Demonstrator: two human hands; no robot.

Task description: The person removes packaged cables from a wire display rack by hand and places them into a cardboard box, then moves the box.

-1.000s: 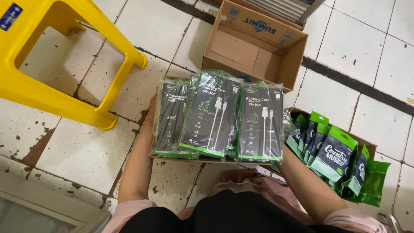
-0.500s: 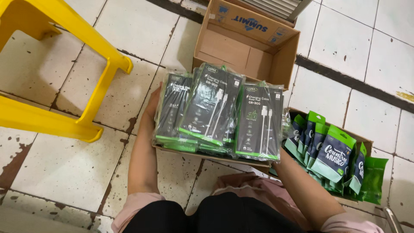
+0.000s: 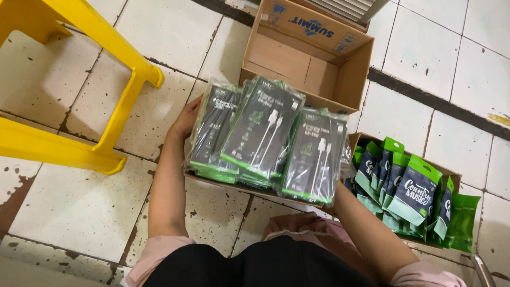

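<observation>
Hands grip a shallow brown cardboard tray (image 3: 249, 190) from opposite ends, above the tiled floor and in front of the person's lap. The left hand (image 3: 187, 119) is pressed against the tray's left end, fingers curled round the edge beside the outermost packet. The right hand (image 3: 340, 180) is almost wholly hidden behind the tray's right end; its grip cannot be made out, though the forearm runs straight up to that end.

The tray carries three leaning stacks of glossy black-and-green plastic cable packets (image 3: 260, 135), each with a white cable showing through the front. The stacks overlap one another and fill the tray from side to side.

Beyond the tray, just past its far edge, an open empty brown cardboard box (image 3: 319, 66) stands on the white tiled floor (image 3: 79, 207). To the right, near the right forearm, a second open cardboard box (image 3: 451, 175) holds upright dark-blue-and-green pouches (image 3: 411, 194), packed in a row, with loose green pouches at its right end. A yellow plastic stool (image 3: 74, 85) stands at the left, well apart from the tray.
</observation>
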